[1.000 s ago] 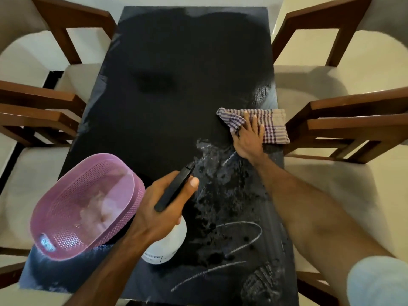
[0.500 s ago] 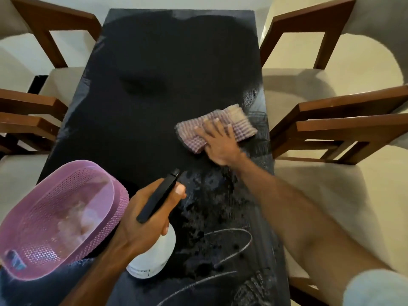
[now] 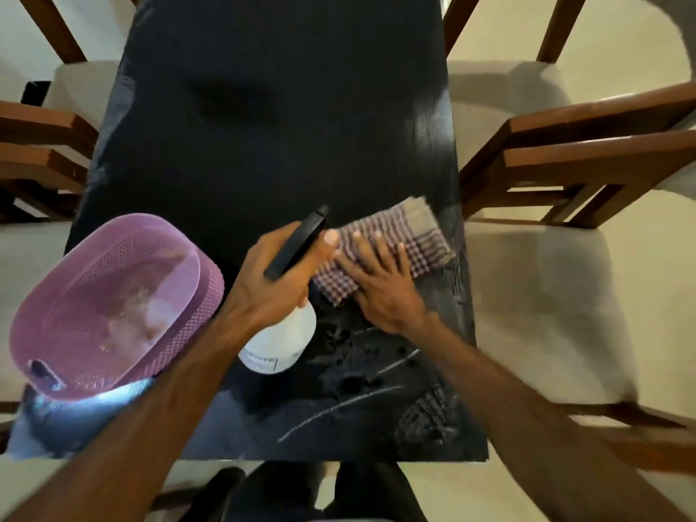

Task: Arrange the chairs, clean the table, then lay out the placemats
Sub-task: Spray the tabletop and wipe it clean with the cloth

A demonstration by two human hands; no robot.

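I am leaning over the table [image 3: 271, 137], a long black slab with a matte grain, running away beyond my fingertips; its right edge is lying just past the cloth, its near edge close to my body. Wooden chairs [image 3: 587, 160] with cream padded seats are flanking both long sides, well outside my fingers. The far half of the top, ahead of my fingers, is sitting bare; the near part behind my right wrist is showing wet smears and streaks. A pink perforated plastic basket [image 3: 113, 295], oval and tilted, is sitting left of my left hand. My right hand [image 3: 384, 284] is lying flat, fingers spread wide, pressing on the checked woven cloth [image 3: 418, 239], which is spreading rumpled beyond my fingertips toward the table's right edge. My left hand [image 3: 278, 280] is curled tight around the neck of a round white spray bottle [image 3: 278, 344], thumb beside its slim black trigger head [image 3: 297, 243].
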